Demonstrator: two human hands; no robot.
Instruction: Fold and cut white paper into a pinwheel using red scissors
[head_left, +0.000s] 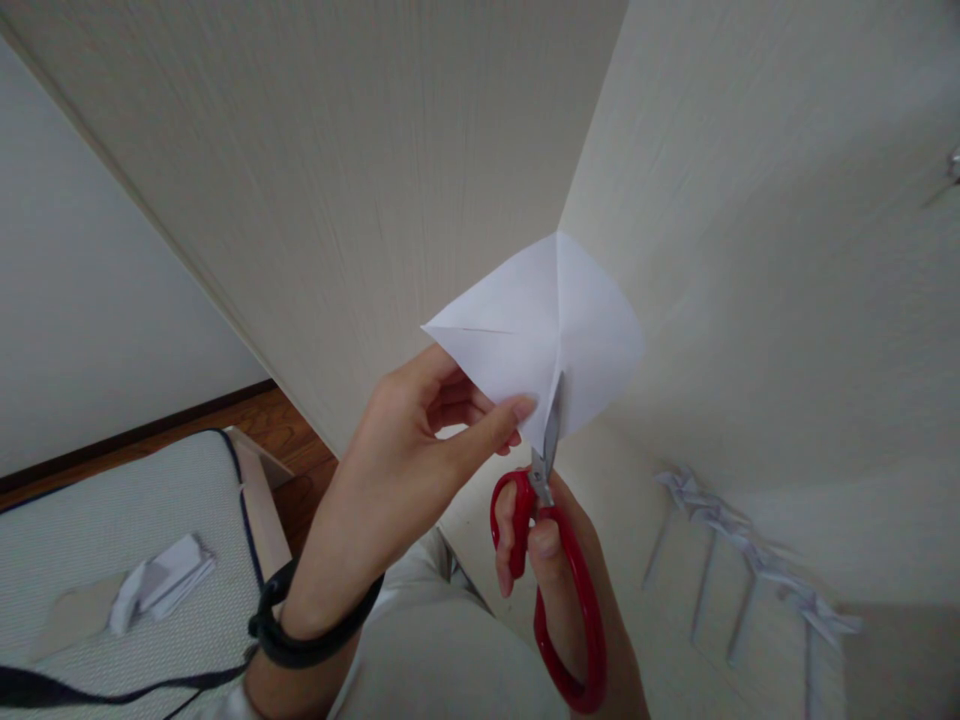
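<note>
My left hand (pixel 420 440) pinches the lower edge of a folded white paper (pixel 544 320), holding it up in front of the pale wooden panels. My right hand (pixel 551 565) has its fingers through the red handles of a pair of scissors (pixel 555 560). The metal blades point upward and sit against the paper's lower edge, right beside my left fingertips. A black band circles my left wrist.
A cushion (pixel 112 560) with folded paper pieces (pixel 161 580) lies at lower left on a wooden floor. Several folded white paper shapes (pixel 750 560) lie in a row at lower right on the pale surface. Pale panels (pixel 360 180) fill the background.
</note>
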